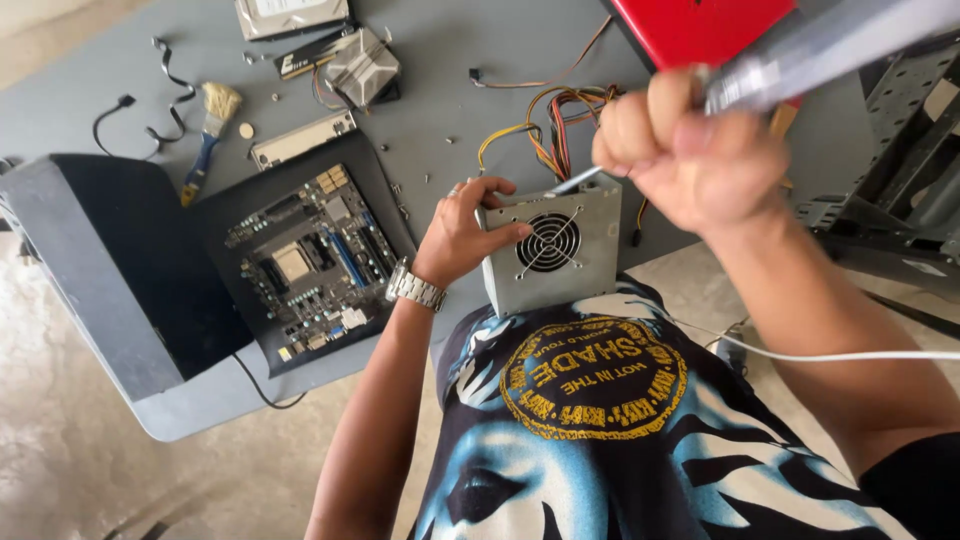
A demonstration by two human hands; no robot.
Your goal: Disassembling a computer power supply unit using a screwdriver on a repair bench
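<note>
At the edge of a grey worktable (440,60), against my stomach, I steady a grey metal power supply unit (550,255) with its round fan grille facing up toward me. My left hand (465,230) curls over the box's left upper corner, fingers bent around the edge and thumb pressed on the grille face; a metal watch (413,288) sits on that wrist. My right hand (690,150) is closed in a fist around the clear handle of a screwdriver (800,55), whose thin shaft meets the top edge of the box.

A bundle of yellow, orange and black cables (545,125) trails from the back of the unit across the table. To the left, well apart, a motherboard (305,265) lies in an opened black case panel, with a paintbrush (205,135) and loose parts beyond it. A red panel (700,30) sits at the far right.

By my reckoning the unit is a stiff sheet-metal box, fairly heavy for its bulk, with smooth sides that could slide under tool pressure and edges that may be sharp. Gripping across a corner and bracing it on the body looks the surest hold; the grille and cables are poor places to grab.
</note>
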